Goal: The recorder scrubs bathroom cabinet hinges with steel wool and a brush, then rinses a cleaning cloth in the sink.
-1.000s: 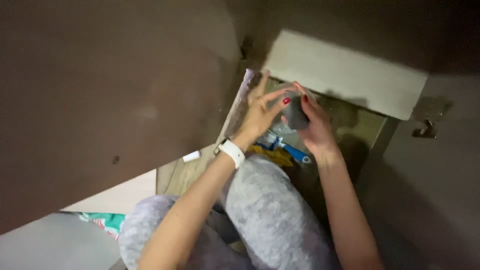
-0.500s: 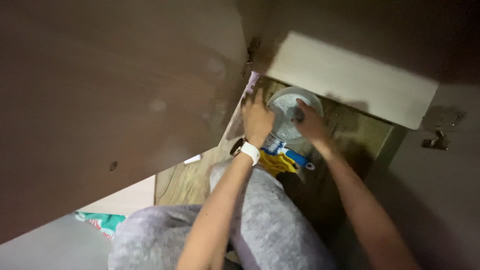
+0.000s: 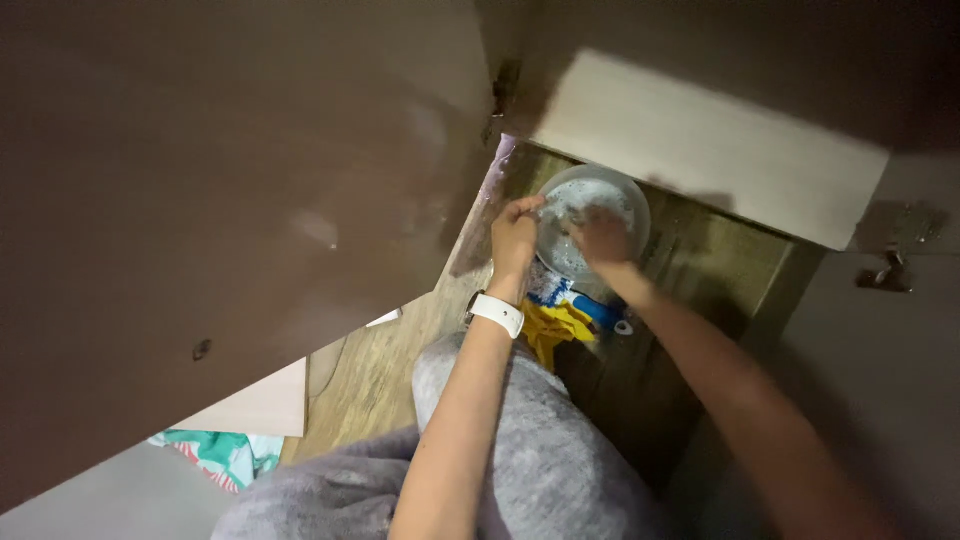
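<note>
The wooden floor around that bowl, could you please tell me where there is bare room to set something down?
Bare floor lies right of the bowl, up to the pale panel, and more left of the grey knee. It is crowded just below the bowl: a yellow cloth, a blue tool, and both hands, left and right, at the bowl.

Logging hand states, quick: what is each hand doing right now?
Left hand: closed on the bowl rim.
Right hand: inside the bowl; grip cannot be told.

The setting is a home interior, at floor level beside an open cupboard. Indicators: a dark brown cupboard door [image 3: 240,200], a wood-pattern floor [image 3: 390,365], a metal hinge [image 3: 890,270], and a basin [image 3: 630,200] with a yellow cloth [image 3: 555,325] beside it.
</note>
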